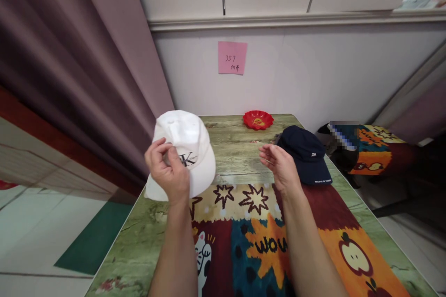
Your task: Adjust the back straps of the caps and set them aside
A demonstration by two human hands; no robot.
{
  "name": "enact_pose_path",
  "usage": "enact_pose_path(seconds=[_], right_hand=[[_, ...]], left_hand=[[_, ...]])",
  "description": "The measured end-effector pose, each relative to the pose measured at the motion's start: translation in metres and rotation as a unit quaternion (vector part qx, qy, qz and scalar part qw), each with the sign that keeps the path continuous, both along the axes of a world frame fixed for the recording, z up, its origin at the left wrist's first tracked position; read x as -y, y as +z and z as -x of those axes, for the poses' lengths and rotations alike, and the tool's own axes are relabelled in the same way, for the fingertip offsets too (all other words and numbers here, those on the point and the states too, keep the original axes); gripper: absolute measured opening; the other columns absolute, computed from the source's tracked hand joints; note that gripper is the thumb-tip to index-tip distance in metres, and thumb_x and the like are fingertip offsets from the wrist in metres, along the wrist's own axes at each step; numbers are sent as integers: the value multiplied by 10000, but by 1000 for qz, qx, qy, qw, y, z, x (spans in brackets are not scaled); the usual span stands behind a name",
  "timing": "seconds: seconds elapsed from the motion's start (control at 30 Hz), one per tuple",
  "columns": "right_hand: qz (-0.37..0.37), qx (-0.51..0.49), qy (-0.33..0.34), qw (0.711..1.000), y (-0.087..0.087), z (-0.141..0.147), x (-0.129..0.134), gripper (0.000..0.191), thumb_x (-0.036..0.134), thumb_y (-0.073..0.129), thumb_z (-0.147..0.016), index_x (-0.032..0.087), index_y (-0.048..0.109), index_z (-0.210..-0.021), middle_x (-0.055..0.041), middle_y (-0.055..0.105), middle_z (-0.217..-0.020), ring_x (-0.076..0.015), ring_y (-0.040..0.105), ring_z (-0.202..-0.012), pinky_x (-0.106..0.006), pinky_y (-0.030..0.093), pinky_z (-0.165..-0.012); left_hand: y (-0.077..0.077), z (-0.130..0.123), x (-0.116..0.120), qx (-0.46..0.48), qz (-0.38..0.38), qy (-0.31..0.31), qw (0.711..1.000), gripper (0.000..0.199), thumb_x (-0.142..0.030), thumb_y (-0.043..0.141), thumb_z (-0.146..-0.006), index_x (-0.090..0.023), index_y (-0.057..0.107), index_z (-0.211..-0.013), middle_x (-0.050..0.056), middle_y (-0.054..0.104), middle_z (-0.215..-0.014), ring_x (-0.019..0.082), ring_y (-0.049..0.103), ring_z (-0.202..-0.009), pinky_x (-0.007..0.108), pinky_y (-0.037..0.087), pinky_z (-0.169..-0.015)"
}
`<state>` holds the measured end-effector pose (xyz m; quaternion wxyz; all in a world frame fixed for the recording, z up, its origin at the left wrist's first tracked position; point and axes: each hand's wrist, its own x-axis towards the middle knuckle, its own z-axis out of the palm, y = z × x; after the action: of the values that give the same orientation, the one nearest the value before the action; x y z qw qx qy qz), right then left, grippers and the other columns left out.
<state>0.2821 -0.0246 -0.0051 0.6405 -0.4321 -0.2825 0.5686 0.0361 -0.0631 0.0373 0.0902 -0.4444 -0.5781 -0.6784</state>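
Note:
A white cap (200,137) with dark lettering sits at the left side of the table, its brim toward the near right. My left hand (163,162) is over the cap's front, fingers loosely bent and thumb apart. It does not visibly grip the cap, and I cannot tell whether it touches it. To the right lies a navy blue cap (303,148) with small white lettering, brim toward me. Beside its left edge my right hand (280,164) hovers, fingers half curled and holding nothing. The navy cap's left edge is partly hidden behind that hand.
A red scalloped plate (258,126) stands at the table's back edge. Under my forearms a colourful patterned mat (240,260) covers the near part of the wood-look table (223,148). A pink note (232,58) is on the wall behind. A purple curtain (114,32) hangs left.

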Motion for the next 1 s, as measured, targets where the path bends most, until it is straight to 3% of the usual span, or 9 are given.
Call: enact_pose_path(seconds=[0.17, 0.27, 0.37, 0.5, 0.63, 0.7, 0.8, 0.9, 1.0], right_hand=[[36, -5, 70, 997, -1, 22, 5, 318, 428, 717, -796, 195, 686, -1011, -63, 753, -982, -177, 729, -840, -258, 569, -689], [33, -71, 86, 993, -3, 29, 3, 288, 388, 735, -786, 189, 681, -987, -39, 763, -885, -176, 726, -745, -277, 578, -675], [25, -166, 94, 981, -4, 26, -1, 216, 249, 731, -765, 153, 698, -955, -58, 776, -869, -214, 734, -806, -330, 594, -767], [38, -225, 100, 968, -5, 13, -6, 198, 153, 681, -764, 140, 705, -961, -66, 782, -844, -246, 740, -883, -393, 588, -864], [29, -239, 102, 965, -6, 0, -9, 210, 178, 647, -792, 141, 702, -991, -63, 784, -860, -254, 740, -912, -418, 575, -905], [27, -248, 113, 962, -6, -3, -10, 232, 213, 631, -810, 143, 698, -1021, -64, 785, -877, -257, 737, -940, -427, 564, -926], [26, -244, 138, 959, -7, -4, -10, 260, 267, 609, -836, 146, 696, -1049, -74, 784, -895, -263, 729, -974, -439, 555, -941], [15, -221, 166, 961, -10, -4, -10, 273, 291, 600, -848, 149, 696, -1062, -77, 783, -903, -266, 726, -983, -446, 555, -938], [24, -217, 195, 956, -15, -6, -11, 259, 267, 600, -847, 147, 695, -1056, -75, 782, -924, -254, 728, -970, -419, 564, -925]], left_hand=[[-6, -43, -4, 47, 26, -142, 988, 58, -259, 533, -915, -214, 568, -907, 82, 597, -1159, 234, 554, -1175, 387, 390, -1065], [-14, -64, -5, 52, 49, -192, 979, 53, -250, 545, -899, -217, 581, -880, 81, 613, -1113, 238, 564, -1151, 392, 388, -1063], [-18, -78, -5, 47, 69, -241, 967, 57, -243, 554, -886, -217, 600, -865, 80, 628, -1062, 239, 591, -1086, 379, 421, -1015], [-22, -77, -9, 50, 89, -302, 948, 74, -271, 583, -876, -214, 626, -858, 69, 655, -1034, 232, 609, -1053, 358, 435, -991], [-38, -56, -25, 167, 153, -289, 930, 243, -421, 645, -840, -206, 645, -955, 82, 661, -1119, 230, 608, -1090, 340, 463, -956], [-49, -47, -34, 263, 246, -287, 888, 402, -543, 678, -779, -196, 656, -981, 96, 681, -1082, 250, 635, -1040, 354, 505, -871], [-60, -41, -39, 387, 345, -377, 767, 588, -713, 639, -721, -176, 688, -955, 143, 723, -982, 328, 671, -984, 424, 543, -775], [-60, -40, -35, 436, 341, -493, 671, 662, -775, 578, -723, -190, 706, -1006, 152, 742, -961, 377, 661, -1053, 479, 543, -824], [-55, -41, -24, 468, 281, -561, 622, 781, -838, 461, -736, -214, 661, -1161, 136, 724, -1109, 385, 583, -1214, 512, 496, -946]])
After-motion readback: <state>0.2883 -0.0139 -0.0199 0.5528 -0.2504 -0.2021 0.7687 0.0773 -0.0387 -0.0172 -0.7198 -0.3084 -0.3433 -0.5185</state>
